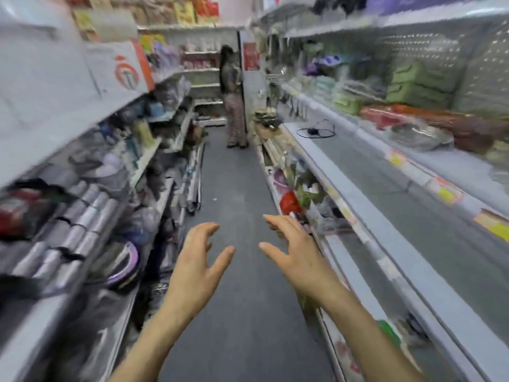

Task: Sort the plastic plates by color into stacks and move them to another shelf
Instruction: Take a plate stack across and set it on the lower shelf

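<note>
left hand and right hand both empty, fingers spread over the aisle, so between loads i guess; next up is grabbing those blurry purple plates low on the left.

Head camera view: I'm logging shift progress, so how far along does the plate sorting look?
Done: no sorted plate stack shows plainly; the picture is blurred. In hand: nothing, the left hand and right hand hang open and empty over the grey aisle floor. Left: apparently all of it, since the long grey metal shelf on the right lies mostly bare, with a thin black cable at its far end.
</note>
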`<act>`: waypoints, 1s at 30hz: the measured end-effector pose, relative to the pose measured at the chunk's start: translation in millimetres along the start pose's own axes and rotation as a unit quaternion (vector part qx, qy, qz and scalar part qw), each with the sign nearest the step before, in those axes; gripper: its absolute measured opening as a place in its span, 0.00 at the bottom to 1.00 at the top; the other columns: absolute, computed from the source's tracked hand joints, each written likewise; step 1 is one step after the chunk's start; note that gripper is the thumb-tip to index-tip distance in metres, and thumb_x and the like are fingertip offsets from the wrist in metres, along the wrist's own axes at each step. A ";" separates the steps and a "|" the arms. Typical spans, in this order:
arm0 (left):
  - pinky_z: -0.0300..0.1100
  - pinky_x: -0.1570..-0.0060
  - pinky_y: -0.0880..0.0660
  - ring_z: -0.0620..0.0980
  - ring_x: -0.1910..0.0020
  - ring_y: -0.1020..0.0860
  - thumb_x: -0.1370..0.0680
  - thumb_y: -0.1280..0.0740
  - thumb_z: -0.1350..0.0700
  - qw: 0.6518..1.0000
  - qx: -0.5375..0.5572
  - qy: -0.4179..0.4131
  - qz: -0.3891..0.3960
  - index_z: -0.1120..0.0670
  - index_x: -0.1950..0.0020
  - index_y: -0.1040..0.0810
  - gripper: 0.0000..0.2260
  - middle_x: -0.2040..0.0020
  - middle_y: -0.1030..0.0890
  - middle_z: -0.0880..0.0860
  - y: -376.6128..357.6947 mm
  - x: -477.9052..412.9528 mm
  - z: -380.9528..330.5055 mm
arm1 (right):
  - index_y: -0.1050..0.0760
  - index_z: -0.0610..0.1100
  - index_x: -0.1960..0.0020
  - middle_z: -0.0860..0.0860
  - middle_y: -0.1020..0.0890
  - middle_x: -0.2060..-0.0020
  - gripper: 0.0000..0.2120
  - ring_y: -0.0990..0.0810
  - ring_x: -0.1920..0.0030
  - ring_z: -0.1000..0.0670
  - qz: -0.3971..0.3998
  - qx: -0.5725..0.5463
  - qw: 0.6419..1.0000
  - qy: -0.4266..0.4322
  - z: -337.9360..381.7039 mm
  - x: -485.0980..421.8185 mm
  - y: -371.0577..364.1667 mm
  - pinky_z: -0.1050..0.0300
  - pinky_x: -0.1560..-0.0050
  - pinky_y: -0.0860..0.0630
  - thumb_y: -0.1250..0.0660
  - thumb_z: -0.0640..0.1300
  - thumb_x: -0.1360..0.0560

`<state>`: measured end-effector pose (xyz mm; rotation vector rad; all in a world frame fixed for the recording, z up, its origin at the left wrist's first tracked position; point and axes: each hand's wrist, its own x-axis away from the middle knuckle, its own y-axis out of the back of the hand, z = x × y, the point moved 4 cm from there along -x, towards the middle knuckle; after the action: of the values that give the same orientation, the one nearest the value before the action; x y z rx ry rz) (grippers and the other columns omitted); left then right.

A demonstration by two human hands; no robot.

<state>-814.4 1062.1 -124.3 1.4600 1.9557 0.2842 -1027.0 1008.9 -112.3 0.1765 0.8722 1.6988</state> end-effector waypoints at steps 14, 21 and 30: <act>0.50 0.41 0.22 0.42 0.40 0.21 0.21 0.33 0.44 0.927 -0.208 0.120 -0.289 0.42 0.33 0.26 0.16 0.37 0.25 0.38 306.7 84.3 73.1 | 0.27 0.55 0.29 0.63 0.27 0.36 0.18 0.28 0.33 0.62 0.193 -0.154 0.933 0.264 256.0 -94.0 -235.8 0.60 0.32 0.29 0.31 0.49 0.19; 0.46 0.45 0.21 0.40 0.41 0.21 0.19 0.31 0.50 0.844 -0.285 0.184 -0.415 0.44 0.35 0.24 0.13 0.40 0.24 0.40 391.8 145.6 71.6 | 0.27 0.55 0.29 0.63 0.27 0.34 0.20 0.28 0.32 0.62 0.292 -0.221 0.853 0.373 355.5 -100.8 -326.9 0.62 0.33 0.29 0.32 0.51 0.19; 0.45 0.39 0.24 0.43 0.39 0.23 0.19 0.33 0.45 0.737 -0.339 0.333 -0.480 0.45 0.26 0.29 0.21 0.32 0.27 0.42 448.5 178.3 102.1 | 0.29 0.54 0.28 0.59 0.28 0.34 0.21 0.27 0.34 0.60 0.386 -0.268 0.763 0.444 441.7 -120.9 -425.6 0.57 0.32 0.27 0.31 0.51 0.20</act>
<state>-433.3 1359.9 -27.1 -0.2655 2.4528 0.9862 -419.4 1128.4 -26.2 -0.8552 0.9830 2.8288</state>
